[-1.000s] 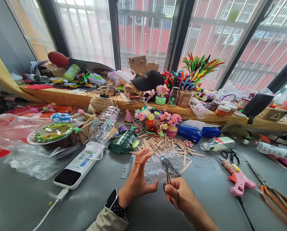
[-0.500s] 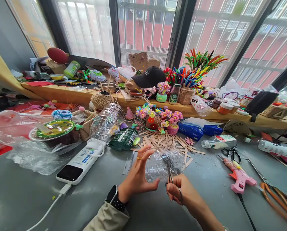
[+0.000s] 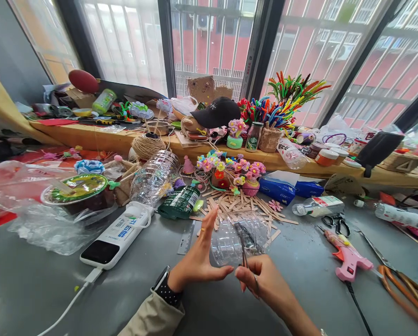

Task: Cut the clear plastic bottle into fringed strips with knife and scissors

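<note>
A clear cut plastic bottle piece [image 3: 230, 240] lies on its side on the grey table [image 3: 37, 289]. My left hand [image 3: 196, 254] steadies it, thumb under its near side and fingers stretched up straight along its left. My right hand [image 3: 261, 282] is closed on small scissors [image 3: 243, 249], whose blades reach into the bottle's wall. A black smartwatch [image 3: 165, 291] sits on my left wrist.
Wooden craft sticks [image 3: 244, 207] lie behind the bottle, with a metal ruler [image 3: 187, 237] to the left. A white power bank [image 3: 116, 235] with cable lies left. At right lie a pink glue gun [image 3: 347, 256], black scissors [image 3: 336, 223] and orange-handled pliers [image 3: 401, 289].
My left fingers have straightened from curled round the bottle to pointing up beside it. The scissors and right hand stay at the bottle's wall.
</note>
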Motion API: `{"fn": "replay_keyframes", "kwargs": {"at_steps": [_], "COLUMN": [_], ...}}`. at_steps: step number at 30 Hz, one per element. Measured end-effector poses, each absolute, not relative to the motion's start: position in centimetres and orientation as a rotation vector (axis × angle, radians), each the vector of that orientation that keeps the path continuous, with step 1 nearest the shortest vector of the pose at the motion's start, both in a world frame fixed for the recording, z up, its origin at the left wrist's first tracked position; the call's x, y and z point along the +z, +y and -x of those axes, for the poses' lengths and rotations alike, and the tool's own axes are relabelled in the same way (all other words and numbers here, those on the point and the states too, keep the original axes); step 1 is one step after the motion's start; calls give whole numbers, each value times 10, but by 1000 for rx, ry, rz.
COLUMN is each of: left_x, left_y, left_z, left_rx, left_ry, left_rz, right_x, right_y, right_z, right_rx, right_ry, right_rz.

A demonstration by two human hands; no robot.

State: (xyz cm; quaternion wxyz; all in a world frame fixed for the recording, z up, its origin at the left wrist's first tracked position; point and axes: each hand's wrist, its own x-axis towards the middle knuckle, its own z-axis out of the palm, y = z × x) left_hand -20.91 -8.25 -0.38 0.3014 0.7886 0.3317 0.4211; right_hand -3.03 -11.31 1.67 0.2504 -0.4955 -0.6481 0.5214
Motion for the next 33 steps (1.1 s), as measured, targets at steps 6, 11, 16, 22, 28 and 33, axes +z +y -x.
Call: {"fn": "replay_keyframes", "kwargs": {"at_steps": [6,11,16,22,28,33], "left_x": [-8,-9,-11,-9,-7,-6], "left_y": [-82,-82,-82,-82,-82,-82], "left_z": [209,208,207,205,204,203], "left_rx": [1199,1231,1224,1258,1319,1331], "left_ry": [827,804,792,833,840,872], "left_rz": [-1859,-1818,-1824,-1777,-1795,-1831], "right_x": [6,2,0,5,6,2], "right_y": [-115,-117,-119,-117,-116,-115], "right_z": [38,41,42,41,41,41], "right_rx": [1172,1154,1204,1289,1425,1468], "right_ry": [-1820,-1865,-1813,-1811,-1761,-1737], "right_rz": [1455,1472,1467,1484,1400,1382]}}
